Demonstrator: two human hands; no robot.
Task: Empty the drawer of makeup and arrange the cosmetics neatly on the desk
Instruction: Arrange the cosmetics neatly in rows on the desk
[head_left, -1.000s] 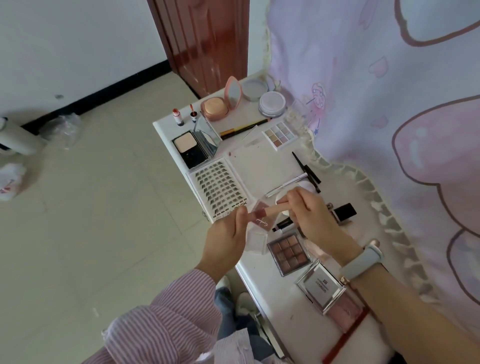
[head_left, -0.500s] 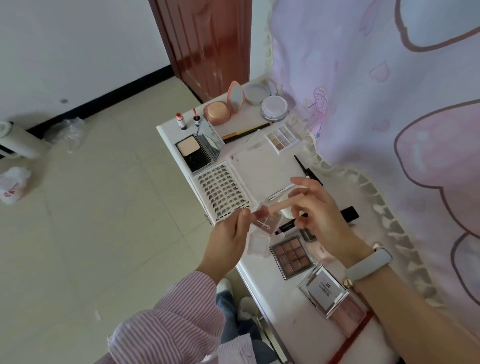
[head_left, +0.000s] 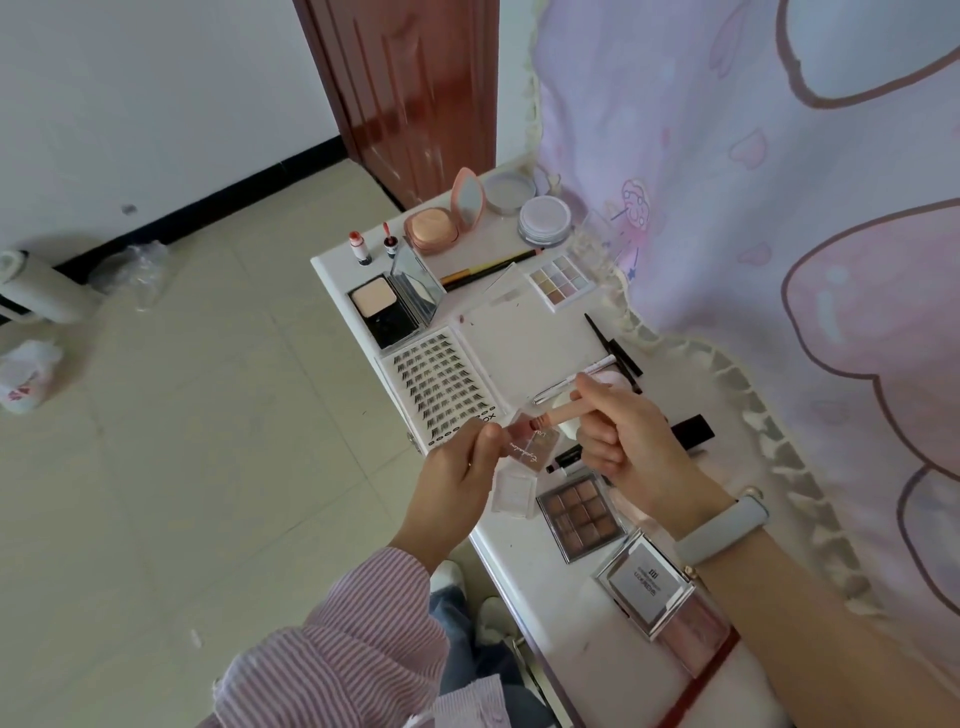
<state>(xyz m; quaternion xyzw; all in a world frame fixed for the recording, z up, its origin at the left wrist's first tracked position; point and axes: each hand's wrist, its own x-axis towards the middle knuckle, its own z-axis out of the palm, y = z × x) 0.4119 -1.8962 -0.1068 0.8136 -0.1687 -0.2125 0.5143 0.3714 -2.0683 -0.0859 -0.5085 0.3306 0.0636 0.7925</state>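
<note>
My left hand (head_left: 457, 478) pinches a small clear pink palette (head_left: 532, 441) above the front edge of the white desk (head_left: 524, 338). My right hand (head_left: 631, 441) grips a beige tube (head_left: 558, 413) whose dark tip touches the palette. Below the hands lie a clear square case (head_left: 514, 488), a brown eyeshadow palette (head_left: 582, 517) and a silver compact (head_left: 644, 584). A lash tray (head_left: 441, 387), an open powder compact (head_left: 387, 306) and a pastel palette (head_left: 558, 280) lie farther back.
At the desk's far end stand two lipsticks (head_left: 358, 247), a round pink compact (head_left: 431, 228) and two round jars (head_left: 543, 221). Pencils (head_left: 488, 267) and black liners (head_left: 613, 348) lie loose. A pink curtain (head_left: 779, 208) hangs on the right; a brown door (head_left: 415, 88) stands behind.
My right hand has turned the beige tube so its tip now points down at the palette in my left hand. Both hands have stayed over the desk's front edge.
</note>
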